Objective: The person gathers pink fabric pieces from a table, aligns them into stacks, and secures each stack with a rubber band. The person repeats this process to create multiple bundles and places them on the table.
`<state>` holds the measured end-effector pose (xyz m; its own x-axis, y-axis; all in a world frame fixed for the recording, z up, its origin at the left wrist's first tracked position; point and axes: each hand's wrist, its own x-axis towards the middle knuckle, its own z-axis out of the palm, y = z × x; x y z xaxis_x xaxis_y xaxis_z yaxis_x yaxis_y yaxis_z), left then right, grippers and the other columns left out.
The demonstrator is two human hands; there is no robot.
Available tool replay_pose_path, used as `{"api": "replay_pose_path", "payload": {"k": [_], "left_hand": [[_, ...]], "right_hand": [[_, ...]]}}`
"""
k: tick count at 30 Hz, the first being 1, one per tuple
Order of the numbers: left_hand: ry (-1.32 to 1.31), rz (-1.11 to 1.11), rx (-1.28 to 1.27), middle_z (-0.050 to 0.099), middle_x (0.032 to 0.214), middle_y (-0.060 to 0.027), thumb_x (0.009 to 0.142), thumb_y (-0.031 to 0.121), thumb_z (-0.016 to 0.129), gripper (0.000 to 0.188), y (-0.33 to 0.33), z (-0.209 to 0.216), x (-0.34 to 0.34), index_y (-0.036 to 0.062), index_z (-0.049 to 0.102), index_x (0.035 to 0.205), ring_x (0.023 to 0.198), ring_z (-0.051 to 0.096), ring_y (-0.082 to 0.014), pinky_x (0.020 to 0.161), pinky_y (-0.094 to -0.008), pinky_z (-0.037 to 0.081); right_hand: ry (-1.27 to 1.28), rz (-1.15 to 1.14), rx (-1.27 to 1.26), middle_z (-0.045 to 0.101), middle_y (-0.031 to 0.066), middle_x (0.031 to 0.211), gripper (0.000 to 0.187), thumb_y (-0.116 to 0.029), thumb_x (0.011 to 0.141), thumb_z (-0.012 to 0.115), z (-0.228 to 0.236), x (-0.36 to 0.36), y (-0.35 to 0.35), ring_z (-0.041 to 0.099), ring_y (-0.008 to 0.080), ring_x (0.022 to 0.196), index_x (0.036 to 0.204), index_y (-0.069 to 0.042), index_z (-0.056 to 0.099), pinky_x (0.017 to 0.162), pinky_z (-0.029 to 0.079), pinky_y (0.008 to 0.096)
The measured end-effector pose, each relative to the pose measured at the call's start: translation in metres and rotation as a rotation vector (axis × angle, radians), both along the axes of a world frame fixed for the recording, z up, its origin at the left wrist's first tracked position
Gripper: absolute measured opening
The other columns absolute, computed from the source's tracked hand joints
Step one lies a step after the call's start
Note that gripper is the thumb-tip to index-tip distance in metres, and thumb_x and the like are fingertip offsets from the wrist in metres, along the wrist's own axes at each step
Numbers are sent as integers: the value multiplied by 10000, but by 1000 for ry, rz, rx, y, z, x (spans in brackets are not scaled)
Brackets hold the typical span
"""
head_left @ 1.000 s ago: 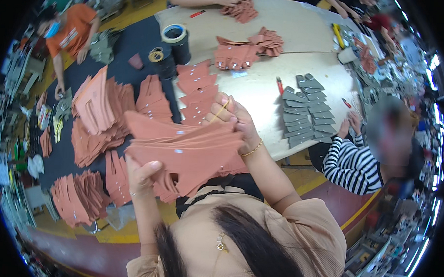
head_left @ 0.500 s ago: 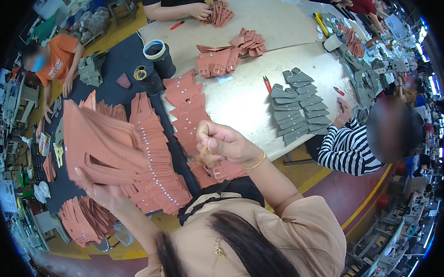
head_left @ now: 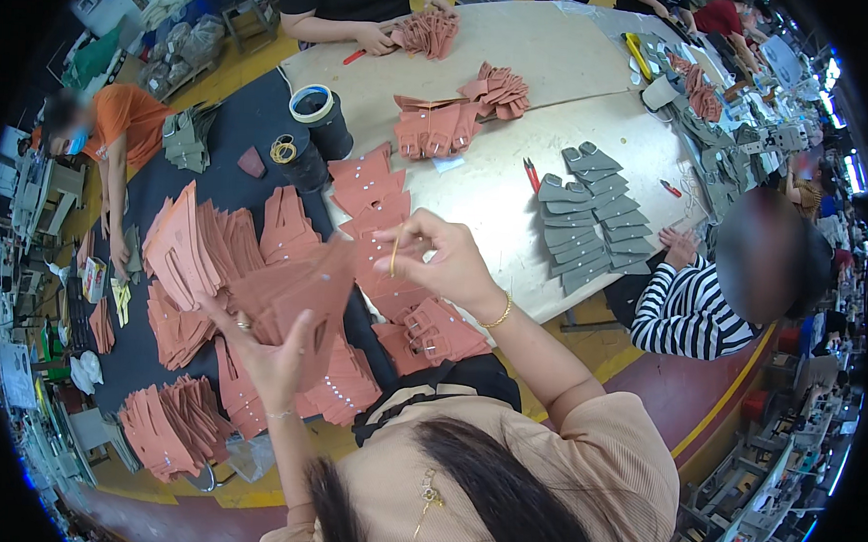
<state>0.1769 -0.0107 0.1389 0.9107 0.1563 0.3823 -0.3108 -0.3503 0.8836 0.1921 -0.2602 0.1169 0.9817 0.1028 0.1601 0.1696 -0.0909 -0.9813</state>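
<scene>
My left hand [head_left: 268, 356] grips a bundle of rust-coloured cut pieces [head_left: 302, 289], smeared by motion, with the thumb on one side and the fingers on the other. To its right, my right hand [head_left: 442, 262] is raised above the table, thumb and fingers pinching a thin yellow rubber band [head_left: 394, 258]. The band hangs apart from the bundle. Beyond my left hand lie a slotted rust stack [head_left: 181, 245] and other fanned rust pieces. Below my right hand sit rust pieces with buckle-shaped openings [head_left: 441, 331].
Black cylinders stand beyond my hands, one topped with rubber bands [head_left: 282, 149]. Fanned grey-green pieces [head_left: 591, 215] and red-handled snips [head_left: 532, 175] lie on the pale table [head_left: 494, 216]. Co-workers sit or stand left, right and at the far side. A rust bundle [head_left: 175, 424] lies near left.
The bundle in my left hand has swung right and turned, uncovering the slotted stack behind it. My right hand has opened its pinch slightly, showing the rubber band. The left co-worker leans further forward.
</scene>
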Motion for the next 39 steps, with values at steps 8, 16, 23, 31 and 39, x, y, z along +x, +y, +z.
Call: {"api": "replay_pose_path", "payload": {"k": [8, 16, 23, 31, 39], "left_hand": [[210, -796, 179, 556, 1245, -158, 633, 72, 855, 625, 2, 22, -7, 69, 551, 1180, 1023, 632, -233, 882, -367, 515], [-6, -987, 249, 606, 1201, -208, 638, 145, 853, 584, 3, 30, 2, 95, 546, 1132, 951, 684, -298, 761, -346, 555], [220, -628, 116, 659, 1023, -170, 672, 51, 813, 510, 23, 22, -8, 21, 506, 1077, 880, 660, -222, 762, -302, 519], [33, -147, -275, 529, 1226, -136, 681, -26, 777, 777, 19, -7, -21, 19, 349, 1328, 1097, 570, -221, 953, -367, 479], [127, 57, -469, 567, 1179, -164, 826, 93, 629, 525, 0, 5, -2, -59, 421, 1282, 1012, 609, -219, 899, -357, 504]], "right_hand": [[244, 731, 126, 532, 61, 1222, 635, -219, 732, 826, 17, 34, -12, 512, 188, 1196, 1225, -59, 460, 990, 452, 377], [304, 1093, 171, 494, 133, 1249, 789, -253, 731, 837, 27, 29, 9, 519, 237, 1187, 1319, -7, 371, 971, 478, 388], [179, 830, -200, 514, 254, 1297, 1059, -400, 685, 845, 39, 26, -15, 499, 324, 1245, 1477, -84, 218, 989, 456, 405], [172, 368, 295, 457, 235, 1318, 1289, -265, 639, 901, -28, 4, 24, 510, 283, 1193, 1505, -125, -43, 973, 473, 390], [821, 463, 693, 532, 145, 1127, 1024, -177, 832, 746, -51, -45, 63, 598, 133, 635, 1484, -125, -41, 534, 555, 256]]}}
